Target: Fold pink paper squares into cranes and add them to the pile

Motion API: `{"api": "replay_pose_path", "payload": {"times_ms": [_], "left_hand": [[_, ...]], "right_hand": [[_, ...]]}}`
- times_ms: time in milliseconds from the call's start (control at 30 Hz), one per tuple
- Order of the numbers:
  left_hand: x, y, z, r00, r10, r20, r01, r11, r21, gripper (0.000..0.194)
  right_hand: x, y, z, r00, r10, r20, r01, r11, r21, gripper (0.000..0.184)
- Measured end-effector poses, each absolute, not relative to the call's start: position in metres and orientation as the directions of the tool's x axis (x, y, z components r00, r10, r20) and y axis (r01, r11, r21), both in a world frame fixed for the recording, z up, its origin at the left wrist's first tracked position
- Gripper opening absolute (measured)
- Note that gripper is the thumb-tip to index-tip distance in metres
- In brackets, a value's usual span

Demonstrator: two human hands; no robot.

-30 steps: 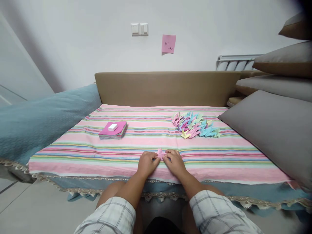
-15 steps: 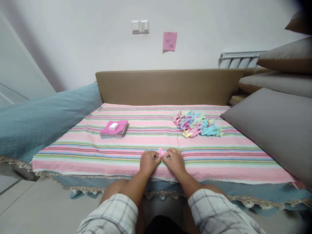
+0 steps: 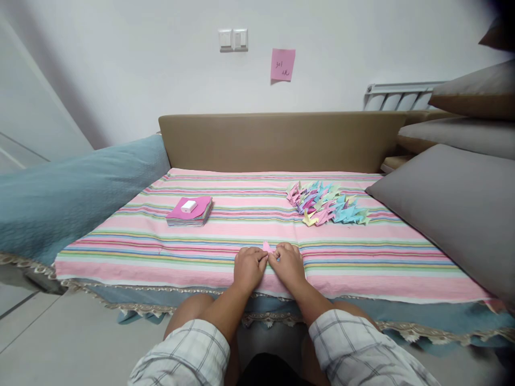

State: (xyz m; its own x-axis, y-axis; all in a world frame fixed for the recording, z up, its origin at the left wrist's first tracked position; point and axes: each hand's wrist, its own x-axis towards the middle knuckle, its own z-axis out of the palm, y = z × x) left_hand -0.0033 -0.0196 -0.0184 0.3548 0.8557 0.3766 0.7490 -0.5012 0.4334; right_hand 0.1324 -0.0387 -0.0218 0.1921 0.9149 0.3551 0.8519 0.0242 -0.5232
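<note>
Both hands meet near the front of the striped cloth (image 3: 241, 229). Between their fingertips is a small piece of folded pink paper (image 3: 267, 246), with a pointed part sticking up past the fingers. My left hand (image 3: 249, 268) pinches its left side between thumb and forefinger. From the other side my right hand (image 3: 288, 265) pinches it too, fingers curled. The fingers hide most of the paper's lower part. Beyond my right hand lies a pile of folded paper cranes (image 3: 322, 206) in pink, blue, yellow, green and purple.
A stack of coloured paper sheets (image 3: 189, 219) with a small white box (image 3: 189, 206) on top sits at the left. Grey cushions (image 3: 446, 203) are piled at the right. A blue covered armrest (image 3: 88, 193) and a brown backrest (image 3: 265, 142) bound the seat.
The fingers have drawn closer together around the pink paper, and less of it shows now. The whole view has tilted slightly downward. Cranes and paper stack stay in place.
</note>
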Motion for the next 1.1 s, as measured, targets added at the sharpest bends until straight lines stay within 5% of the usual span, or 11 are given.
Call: {"api": "replay_pose_path", "payload": {"times_ms": [300,833,1100], "left_hand": [[-0.001,-0.025,-0.018,0.232,0.896,0.379,0.820,-0.390,0.419,0.018],[0.002,-0.026,-0.013,0.129,0.950,0.286,0.863,-0.250,0.438,0.033],[0.002,-0.031,-0.012,0.146,0.930,0.337,0.649,-0.347,0.677,0.022]], "right_hand": [[0.136,-0.038,-0.026,0.209,0.904,0.374,0.821,0.045,-0.569,0.007],[0.133,-0.045,-0.025,0.142,0.932,0.332,0.858,0.051,-0.512,0.029],[0.134,-0.049,-0.027,0.162,0.917,0.365,0.644,0.182,-0.743,0.019]]}}
